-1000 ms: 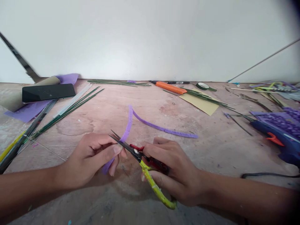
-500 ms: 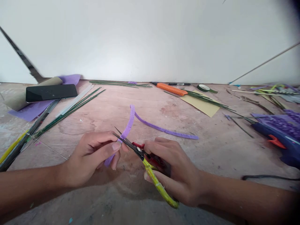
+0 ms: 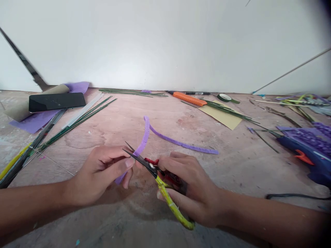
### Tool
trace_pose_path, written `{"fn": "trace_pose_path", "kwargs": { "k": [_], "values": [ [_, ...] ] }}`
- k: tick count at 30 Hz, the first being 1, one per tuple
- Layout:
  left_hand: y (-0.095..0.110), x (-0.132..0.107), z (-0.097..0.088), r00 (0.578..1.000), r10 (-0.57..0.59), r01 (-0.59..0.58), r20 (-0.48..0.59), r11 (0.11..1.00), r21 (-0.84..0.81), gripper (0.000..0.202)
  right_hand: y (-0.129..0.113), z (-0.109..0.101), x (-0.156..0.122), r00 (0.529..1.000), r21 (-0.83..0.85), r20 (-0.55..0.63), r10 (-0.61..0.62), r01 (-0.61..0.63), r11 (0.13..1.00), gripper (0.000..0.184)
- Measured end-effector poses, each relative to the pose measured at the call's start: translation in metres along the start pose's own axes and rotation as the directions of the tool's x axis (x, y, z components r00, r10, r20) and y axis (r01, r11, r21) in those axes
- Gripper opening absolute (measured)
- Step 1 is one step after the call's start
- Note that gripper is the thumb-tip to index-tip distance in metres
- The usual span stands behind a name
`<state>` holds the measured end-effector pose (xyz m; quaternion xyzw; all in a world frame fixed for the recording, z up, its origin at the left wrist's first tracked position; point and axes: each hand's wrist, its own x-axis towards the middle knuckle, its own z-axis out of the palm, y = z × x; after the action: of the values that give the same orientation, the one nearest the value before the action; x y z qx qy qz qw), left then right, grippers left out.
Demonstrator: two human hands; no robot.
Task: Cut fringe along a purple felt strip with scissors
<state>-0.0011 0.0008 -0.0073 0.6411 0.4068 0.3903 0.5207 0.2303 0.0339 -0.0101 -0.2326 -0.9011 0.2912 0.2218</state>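
A narrow purple paper strip (image 3: 143, 139) is pinched between the thumb and fingers of my left hand (image 3: 106, 170). Beyond the pinch it rises, folds over and runs along the table to the right; small cuts show along its edge. In my right hand (image 3: 190, 182) is a pair of scissors (image 3: 147, 164), its handles wrapped in yellow and red. The slightly parted blades lie across the strip, right by my left thumb tip. My fingers partly hide the strip's lower end and the red handle.
At the left, a black phone (image 3: 57, 102) rests on rolled paper. Green wires (image 3: 77, 122) lie beside it. An orange utility knife (image 3: 189, 99), green tape (image 3: 224, 97) and a cream paper piece (image 3: 221, 117) lie at the back. A blue glue gun (image 3: 297, 148) is at the right.
The scissors have shifted slightly to the left along with my right hand. My left hand keeps its pinch on the strip, almost unmoved.
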Motion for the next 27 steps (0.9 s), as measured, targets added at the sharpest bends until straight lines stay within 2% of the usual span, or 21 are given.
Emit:
{"fn": "trace_pose_path", "kwargs": {
  "k": [19,27],
  "values": [
    [0.0041,0.0032,0.0003,0.999,0.032,-0.032,0.001,0.999,-0.014,0.035,0.0028,0.0006,-0.0019,0.999,-0.015,0.001,-0.05,0.05,0.999,0.022],
    [-0.0012,0.0005,-0.0005,0.998,-0.057,0.058,0.011,0.994,-0.089,0.027,0.0028,0.0009,-0.0025,0.998,-0.023,-0.013,-0.065,0.065,0.998,0.022]
  ]
}}
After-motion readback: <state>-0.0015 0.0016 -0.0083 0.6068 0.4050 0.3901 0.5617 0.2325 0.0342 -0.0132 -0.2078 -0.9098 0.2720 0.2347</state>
